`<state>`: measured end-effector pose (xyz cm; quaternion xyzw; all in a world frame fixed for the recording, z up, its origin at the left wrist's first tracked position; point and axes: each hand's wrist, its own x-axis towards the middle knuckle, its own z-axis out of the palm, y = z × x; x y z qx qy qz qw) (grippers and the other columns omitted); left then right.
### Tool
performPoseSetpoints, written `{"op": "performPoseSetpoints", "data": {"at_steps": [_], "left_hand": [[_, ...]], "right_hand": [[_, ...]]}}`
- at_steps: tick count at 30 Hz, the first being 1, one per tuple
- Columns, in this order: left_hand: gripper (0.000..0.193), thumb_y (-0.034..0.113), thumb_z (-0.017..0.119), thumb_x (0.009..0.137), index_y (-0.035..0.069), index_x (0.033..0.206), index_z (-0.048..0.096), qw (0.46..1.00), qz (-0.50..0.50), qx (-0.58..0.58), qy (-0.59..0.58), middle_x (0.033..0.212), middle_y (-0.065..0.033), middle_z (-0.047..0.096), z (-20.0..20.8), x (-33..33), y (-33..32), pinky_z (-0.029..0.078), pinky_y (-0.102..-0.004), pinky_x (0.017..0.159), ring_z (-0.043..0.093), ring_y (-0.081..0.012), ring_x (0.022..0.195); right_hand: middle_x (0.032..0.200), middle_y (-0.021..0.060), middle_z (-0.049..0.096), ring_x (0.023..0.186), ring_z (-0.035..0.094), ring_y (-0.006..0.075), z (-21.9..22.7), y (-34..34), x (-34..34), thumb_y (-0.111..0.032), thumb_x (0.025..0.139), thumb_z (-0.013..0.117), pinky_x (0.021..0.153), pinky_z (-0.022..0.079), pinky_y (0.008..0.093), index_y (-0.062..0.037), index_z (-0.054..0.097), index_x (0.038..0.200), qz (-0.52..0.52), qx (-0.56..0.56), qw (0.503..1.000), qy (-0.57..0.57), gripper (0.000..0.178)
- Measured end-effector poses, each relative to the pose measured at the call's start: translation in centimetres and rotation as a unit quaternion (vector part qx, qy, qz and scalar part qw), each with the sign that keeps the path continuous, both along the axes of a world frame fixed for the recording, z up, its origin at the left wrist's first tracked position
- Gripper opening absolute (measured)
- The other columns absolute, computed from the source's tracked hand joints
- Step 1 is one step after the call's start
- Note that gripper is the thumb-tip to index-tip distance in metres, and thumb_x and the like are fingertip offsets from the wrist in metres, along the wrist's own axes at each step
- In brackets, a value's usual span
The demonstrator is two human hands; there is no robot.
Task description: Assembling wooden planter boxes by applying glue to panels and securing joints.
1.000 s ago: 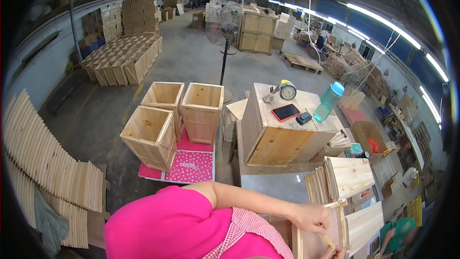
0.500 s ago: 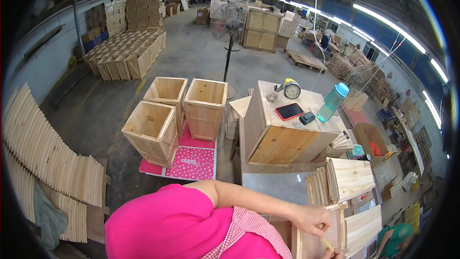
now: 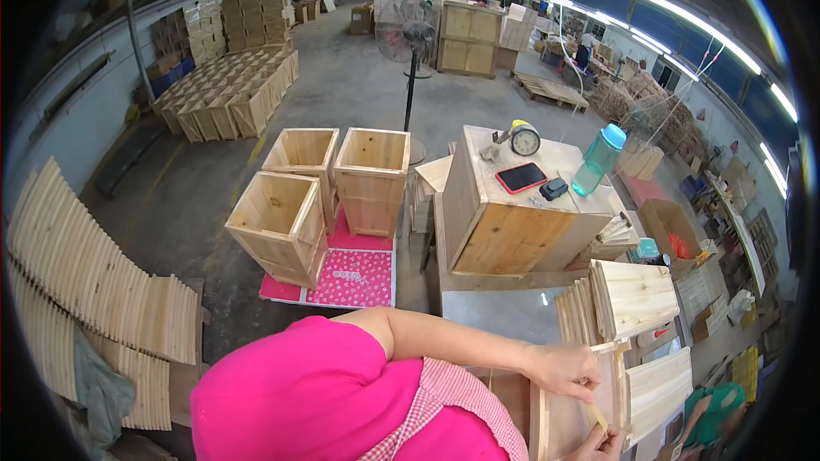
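Note:
My left hand (image 3: 565,370) reaches across to the right, its fingers pinched at the upper end of a thin pale-yellow strip (image 3: 597,416). Lower down, my right hand (image 3: 603,446) grips the strip's other end, partly cut off by the frame's bottom edge. What the strip is made of is too small to tell. Both hands are over an open wooden box (image 3: 540,423), whose inside is partly covered by my hands. Beside the box leans a stack of wooden panels (image 3: 659,395), with more panels (image 3: 634,299) standing just behind.
A wooden cabinet-like box (image 3: 514,237) bears a phone (image 3: 521,177), a clock (image 3: 524,140) and a teal bottle (image 3: 598,162). Three tall wooden bins (image 3: 278,226) stand on a pink mat (image 3: 350,277). Rows of panels (image 3: 94,265) line the left. A person in green (image 3: 716,414) is at lower right.
The view has shifted slightly, so the surroundings sit a little differently. Both hands appear slightly further right, still at the strip, which shows at a similar slant between them.

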<state>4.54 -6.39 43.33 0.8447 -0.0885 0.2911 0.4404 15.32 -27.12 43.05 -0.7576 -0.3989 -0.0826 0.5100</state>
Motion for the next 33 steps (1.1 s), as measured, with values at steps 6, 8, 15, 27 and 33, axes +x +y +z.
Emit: {"op": "performPoseSetpoints", "data": {"at_steps": [6, 8, 15, 27, 33], "left_hand": [[0.016, 0.019, 0.074, 0.079, 0.004, 0.081, 0.072, 0.999, -0.012, 0.018, -0.04, 0.076, -0.0137, 0.068, -0.7, 1.0, -0.6, 0.051, -0.0405, 0.065, 0.066, -0.032, 0.072], [0.016, 0.019, 0.074, 0.081, 0.004, 0.082, 0.071, 0.998, -0.005, 0.004, -0.057, 0.078, -0.0134, 0.068, -1.1, 1.1, 0.1, 0.051, -0.0384, 0.064, 0.066, -0.0298, 0.07], [0.014, 0.013, 0.08, 0.081, 0.003, 0.079, 0.07, 0.998, 0.058, 0.016, 0.004, 0.075, -0.0083, 0.066, 1.3, 0.2, 0.9, 0.049, -0.0306, 0.065, 0.063, -0.0186, 0.07], [0.021, 0.02, 0.069, 0.081, 0.007, 0.07, 0.055, 0.925, -0.053, 0.373, -0.052, 0.068, -0.0061, 0.056, 4.2, 6.0, 7.3, 0.045, -0.0386, 0.085, 0.061, -0.0253, 0.075], [0.022, 0.015, 0.062, 0.081, 0.001, 0.068, 0.049, 0.96, -0.095, 0.262, 0.002, 0.058, -0.0135, 0.048, 2.5, 13.6, 12.5, 0.044, -0.0417, 0.063, 0.05, -0.0325, 0.057]], "right_hand": [[0.076, 0.0066, 0.058, 0.072, 0.054, 0.0168, -3.4, -1.0, 4.2, -0.008, 0.091, 0.062, 0.065, 0.044, 0.0327, 0.001, 0.062, 0.086, 0.004, 0.022, 0.999, 0.033, 0.011], [0.066, 0.0007, 0.048, 0.063, 0.045, 0.0108, -3.7, -1.8, 2.9, -0.004, 0.088, 0.061, 0.056, 0.036, 0.0284, -0.0001, 0.055, 0.076, -0.013, 0.042, 0.999, 0.005, 0.014], [0.064, -0.0045, 0.041, 0.061, 0.035, 0.0044, -1.3, 0.2, 1.8, -0.002, 0.084, 0.069, 0.052, 0.029, 0.0235, -0.0011, 0.059, 0.078, 0.022, 0.053, 0.998, 0.019, 0.012], [0.056, 0.0067, 0.036, 0.054, 0.039, 0.0247, 2.2, -1.9, 4.2, -0.013, 0.08, 0.074, 0.07, 0.038, 0.0358, -0.0055, 0.046, 0.063, -0.03, -0.044, 0.974, -0.221, 0.034], [0.06, 0.008, 0.039, 0.059, 0.042, 0.0265, 0.8, -7.0, 11.1, -0.018, 0.09, 0.069, 0.076, 0.039, 0.038, -0.005, 0.041, 0.063, -0.168, -0.167, 0.951, -0.198, 0.041]]}}
